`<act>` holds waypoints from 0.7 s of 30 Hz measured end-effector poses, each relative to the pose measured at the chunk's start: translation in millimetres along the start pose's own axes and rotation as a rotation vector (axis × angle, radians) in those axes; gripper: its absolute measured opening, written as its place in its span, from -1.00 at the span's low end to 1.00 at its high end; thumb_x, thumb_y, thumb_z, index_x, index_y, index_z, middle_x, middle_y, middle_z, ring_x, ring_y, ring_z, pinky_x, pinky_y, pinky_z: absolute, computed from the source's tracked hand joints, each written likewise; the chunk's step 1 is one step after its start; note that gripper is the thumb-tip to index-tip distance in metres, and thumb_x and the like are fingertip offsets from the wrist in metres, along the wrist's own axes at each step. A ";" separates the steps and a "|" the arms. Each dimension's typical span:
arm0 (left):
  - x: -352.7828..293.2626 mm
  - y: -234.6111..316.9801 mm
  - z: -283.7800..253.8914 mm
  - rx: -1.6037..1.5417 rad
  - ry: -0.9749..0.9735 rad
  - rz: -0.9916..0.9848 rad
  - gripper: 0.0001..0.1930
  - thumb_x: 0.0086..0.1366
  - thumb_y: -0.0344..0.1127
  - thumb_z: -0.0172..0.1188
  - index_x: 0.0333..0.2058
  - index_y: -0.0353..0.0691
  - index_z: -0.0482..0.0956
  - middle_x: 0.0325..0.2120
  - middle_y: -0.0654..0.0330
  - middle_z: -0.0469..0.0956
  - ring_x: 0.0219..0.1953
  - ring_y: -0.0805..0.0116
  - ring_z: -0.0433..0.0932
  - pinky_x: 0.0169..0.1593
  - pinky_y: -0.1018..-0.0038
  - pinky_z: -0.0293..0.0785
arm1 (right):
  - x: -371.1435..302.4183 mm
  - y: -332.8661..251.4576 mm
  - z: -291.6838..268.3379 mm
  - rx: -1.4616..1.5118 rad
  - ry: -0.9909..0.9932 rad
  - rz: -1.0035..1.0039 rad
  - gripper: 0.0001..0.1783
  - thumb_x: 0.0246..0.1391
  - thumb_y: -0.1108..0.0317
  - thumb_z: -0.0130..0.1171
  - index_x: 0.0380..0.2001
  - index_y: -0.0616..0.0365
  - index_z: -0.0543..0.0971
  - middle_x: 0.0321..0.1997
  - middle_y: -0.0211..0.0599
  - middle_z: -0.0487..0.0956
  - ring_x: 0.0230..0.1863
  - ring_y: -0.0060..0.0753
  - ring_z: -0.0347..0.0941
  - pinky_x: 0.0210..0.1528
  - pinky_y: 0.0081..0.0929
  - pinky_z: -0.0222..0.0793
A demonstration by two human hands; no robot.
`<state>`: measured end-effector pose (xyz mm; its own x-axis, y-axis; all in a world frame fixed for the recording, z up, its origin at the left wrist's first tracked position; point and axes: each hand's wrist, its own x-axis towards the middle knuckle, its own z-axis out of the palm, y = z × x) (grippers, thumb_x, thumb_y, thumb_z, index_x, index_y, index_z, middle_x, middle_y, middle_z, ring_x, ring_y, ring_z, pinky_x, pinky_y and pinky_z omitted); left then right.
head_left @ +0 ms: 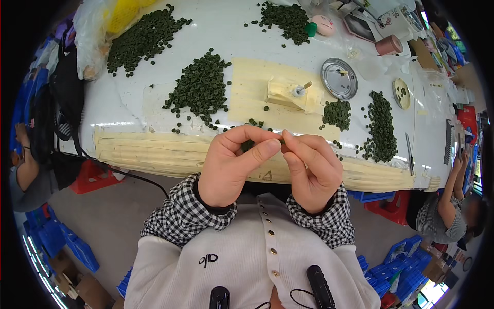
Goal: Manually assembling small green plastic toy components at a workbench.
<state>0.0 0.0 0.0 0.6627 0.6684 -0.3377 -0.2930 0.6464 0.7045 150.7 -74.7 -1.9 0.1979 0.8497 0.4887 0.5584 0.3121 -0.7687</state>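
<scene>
My left hand (231, 165) and my right hand (316, 172) meet over the near edge of the table, fingertips almost touching. Both are closed in a pinch between thumb and forefinger. A small dark green round piece (281, 142) shows at the fingertips of the two hands, mostly hidden by them. Just beyond my left hand, a few more such pieces (248, 145) lie on the table. Past them sits a block wrapped in cream tape (283, 93), with a small bottle-like tip and a thin stick (307, 85) standing in it.
Piles of dark green pieces lie left (199, 87), far left (144, 41), far middle (288, 20) and right (381, 129). A round metal lid (339, 78), a shallow dish (401, 94) and tweezers (409, 154) lie right. Cream tape (149, 154) covers the near edge. Other people sit on both sides.
</scene>
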 end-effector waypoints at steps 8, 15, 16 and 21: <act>5.0 2.9 1.3 0.620 0.108 0.502 -0.82 0.15 -0.51 0.29 -0.24 -0.30 0.65 -0.68 0.45 0.18 -0.62 0.67 0.10 -0.53 0.68 0.05 | -2.6 -4.7 1.3 0.039 0.005 0.070 -0.63 -0.01 0.63 0.22 -0.06 0.28 0.57 -0.31 -0.20 0.55 -0.43 -0.45 0.45 -0.39 -0.63 0.38; 2.9 5.0 2.2 0.915 0.119 0.699 -0.75 0.08 -0.55 0.30 -0.22 -0.25 0.67 -0.69 0.38 0.17 -0.64 0.62 0.12 -0.56 0.65 0.05 | -1.9 -5.8 0.7 0.063 0.015 0.088 -0.63 -0.02 0.62 0.23 -0.07 0.27 0.58 -0.32 -0.21 0.55 -0.42 -0.43 0.46 -0.38 -0.61 0.39; 2.9 5.5 1.7 0.913 0.109 0.693 -0.75 0.07 -0.56 0.30 -0.22 -0.24 0.67 -0.69 0.38 0.18 -0.64 0.62 0.12 -0.56 0.65 0.05 | -1.9 -5.7 0.1 0.062 0.019 0.083 -0.63 -0.02 0.62 0.23 -0.07 0.27 0.58 -0.32 -0.21 0.55 -0.42 -0.43 0.46 -0.38 -0.61 0.40; 3.4 6.6 0.7 0.905 0.101 0.677 -0.75 0.06 -0.57 0.30 -0.23 -0.24 0.67 -0.69 0.38 0.20 -0.64 0.61 0.13 -0.56 0.64 0.06 | -2.1 -5.4 -0.2 0.051 0.015 0.055 -0.63 -0.02 0.61 0.23 -0.07 0.27 0.58 -0.32 -0.21 0.55 -0.41 -0.41 0.47 -0.37 -0.60 0.40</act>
<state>0.8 6.3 4.0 0.4867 0.8325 0.2648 0.0628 -0.3357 0.9399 147.5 -78.3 1.4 0.2396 0.8599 0.4507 0.5045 0.2864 -0.8145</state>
